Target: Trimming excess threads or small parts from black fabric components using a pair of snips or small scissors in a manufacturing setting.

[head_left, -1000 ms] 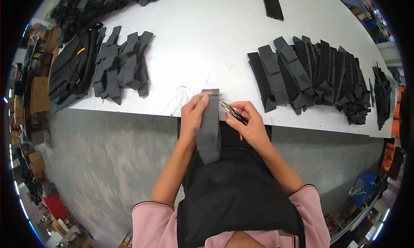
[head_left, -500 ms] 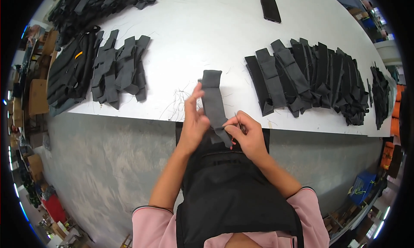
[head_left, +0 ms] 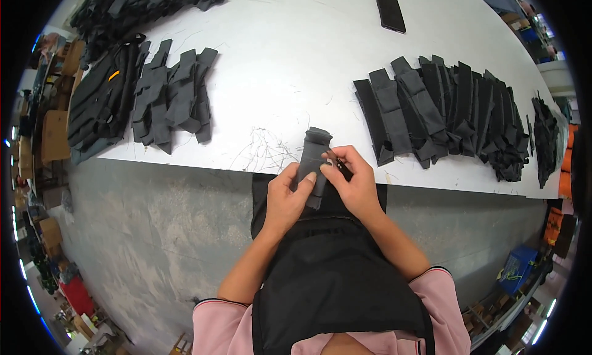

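Note:
A dark grey fabric strip (head_left: 314,150) is held up between my two hands at the table's near edge. Its upper end looks folded over, and its lower end hangs before my black apron (head_left: 333,262). My left hand (head_left: 285,198) is closed on the strip's left side, thumb lying on its face. On the other side my right hand (head_left: 359,187) pinches the strip's right edge. A small dark tool (head_left: 343,166) sits in the right hand's fingers, mostly hidden, so its kind is unclear.
Loose thread ends (head_left: 268,150) lie left of the strip on the white table (head_left: 277,59). Piles of dark strips flank me, a left pile (head_left: 176,99) and a right pile (head_left: 441,111). Beyond are a black bag (head_left: 105,102) and a phone (head_left: 390,12).
The strip, stretched out long before, is now shorter and folded over at its upper end. My left hand has come down from beside it and closed on it; my right hand has risen slightly.

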The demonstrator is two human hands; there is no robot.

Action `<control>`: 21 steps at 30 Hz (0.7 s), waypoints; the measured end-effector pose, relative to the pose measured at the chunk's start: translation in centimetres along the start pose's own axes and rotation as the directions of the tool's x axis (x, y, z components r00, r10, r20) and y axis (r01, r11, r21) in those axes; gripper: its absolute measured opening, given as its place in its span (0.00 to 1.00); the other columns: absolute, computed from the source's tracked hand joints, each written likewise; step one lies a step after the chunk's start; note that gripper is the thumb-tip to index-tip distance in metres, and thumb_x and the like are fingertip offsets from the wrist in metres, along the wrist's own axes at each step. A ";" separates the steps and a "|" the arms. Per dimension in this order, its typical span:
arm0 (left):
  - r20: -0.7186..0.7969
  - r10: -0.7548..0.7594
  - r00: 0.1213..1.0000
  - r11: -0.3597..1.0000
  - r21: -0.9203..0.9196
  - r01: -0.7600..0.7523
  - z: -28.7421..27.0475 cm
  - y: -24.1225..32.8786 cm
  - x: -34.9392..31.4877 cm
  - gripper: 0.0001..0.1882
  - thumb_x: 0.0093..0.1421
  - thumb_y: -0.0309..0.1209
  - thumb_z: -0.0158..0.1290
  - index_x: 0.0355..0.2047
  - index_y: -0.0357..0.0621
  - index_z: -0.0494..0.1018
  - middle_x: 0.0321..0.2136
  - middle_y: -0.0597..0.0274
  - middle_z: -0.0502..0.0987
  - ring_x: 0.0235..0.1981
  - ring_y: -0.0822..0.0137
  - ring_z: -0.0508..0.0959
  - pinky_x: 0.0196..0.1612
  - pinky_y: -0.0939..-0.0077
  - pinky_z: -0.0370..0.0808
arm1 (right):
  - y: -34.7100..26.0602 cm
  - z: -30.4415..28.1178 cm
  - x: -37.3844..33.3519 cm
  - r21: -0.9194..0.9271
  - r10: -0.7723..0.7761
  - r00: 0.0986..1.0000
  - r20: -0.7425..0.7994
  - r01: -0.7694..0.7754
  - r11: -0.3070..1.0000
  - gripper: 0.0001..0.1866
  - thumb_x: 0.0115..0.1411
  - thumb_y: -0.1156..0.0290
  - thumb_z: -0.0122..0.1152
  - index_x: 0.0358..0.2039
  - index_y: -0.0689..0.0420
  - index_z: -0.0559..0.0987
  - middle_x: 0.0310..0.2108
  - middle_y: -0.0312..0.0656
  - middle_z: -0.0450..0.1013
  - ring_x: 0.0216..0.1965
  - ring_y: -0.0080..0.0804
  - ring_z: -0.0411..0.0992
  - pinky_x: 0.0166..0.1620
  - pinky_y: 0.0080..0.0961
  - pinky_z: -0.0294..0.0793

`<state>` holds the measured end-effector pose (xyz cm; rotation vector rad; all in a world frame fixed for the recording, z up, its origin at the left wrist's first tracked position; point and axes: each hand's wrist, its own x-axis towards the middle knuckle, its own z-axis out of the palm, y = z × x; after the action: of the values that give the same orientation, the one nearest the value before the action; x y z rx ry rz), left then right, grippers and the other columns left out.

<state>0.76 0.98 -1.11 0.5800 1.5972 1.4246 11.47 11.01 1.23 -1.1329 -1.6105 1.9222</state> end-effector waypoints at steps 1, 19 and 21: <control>-0.041 -0.021 0.999 0.998 -0.054 0.019 0.2 0.2 -0.1 0.07 0.57 0.28 0.53 0.29 0.35 0.70 0.21 0.71 0.70 0.23 0.83 0.64 0.26 0.85 0.63 | 0.0 -0.1 -0.5 -0.228 -0.231 0.969 -0.090 0.206 0.952 0.06 0.54 0.74 0.61 0.30 0.61 0.74 0.25 0.34 0.68 0.23 0.18 0.66 0.25 0.15 0.65; -0.048 -0.123 0.991 0.974 -0.196 0.111 0.6 1.2 -0.7 0.07 0.58 0.28 0.52 0.30 0.35 0.71 0.22 0.72 0.71 0.23 0.84 0.65 0.26 0.87 0.64 | 0.2 -2.0 -2.3 -0.681 -0.702 0.712 -0.013 0.508 0.528 0.12 0.45 0.77 0.65 0.33 0.58 0.77 0.24 0.40 0.65 0.19 0.36 0.67 0.25 0.24 0.68; -0.039 -0.134 0.990 0.969 -0.214 0.122 0.7 1.4 -0.7 0.07 0.58 0.28 0.52 0.30 0.35 0.71 0.22 0.72 0.71 0.23 0.84 0.65 0.26 0.87 0.64 | 0.0 -1.8 -2.1 -0.656 -0.666 0.746 0.007 0.506 0.560 0.12 0.45 0.78 0.65 0.33 0.59 0.76 0.24 0.40 0.65 0.19 0.35 0.67 0.25 0.23 0.68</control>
<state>1.36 1.09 0.50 0.3111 1.4728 1.4992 14.11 10.59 1.87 -0.8032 -2.1875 0.7751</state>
